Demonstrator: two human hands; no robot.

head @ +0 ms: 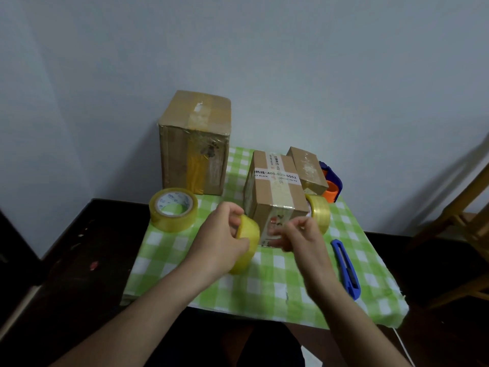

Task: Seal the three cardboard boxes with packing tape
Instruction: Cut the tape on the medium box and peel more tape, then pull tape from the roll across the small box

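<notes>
Three cardboard boxes stand on a green checked cloth (277,282): a tall box (194,144) at the back left, a printed middle box (275,192) and a small box (307,169) behind it to the right. My left hand (222,242) grips a yellowish tape roll (247,245) held on edge just in front of the middle box. My right hand (301,239) is blurred, its fingers pinched beside the roll at the box's front face; whether a tape end is between them I cannot tell.
A larger clear tape roll (173,209) lies flat at the left. Another roll (320,211) stands right of the middle box. A blue utility knife (345,268) lies at the right. A blue and orange tape dispenser (330,184) sits behind. A wooden chair (465,207) stands right.
</notes>
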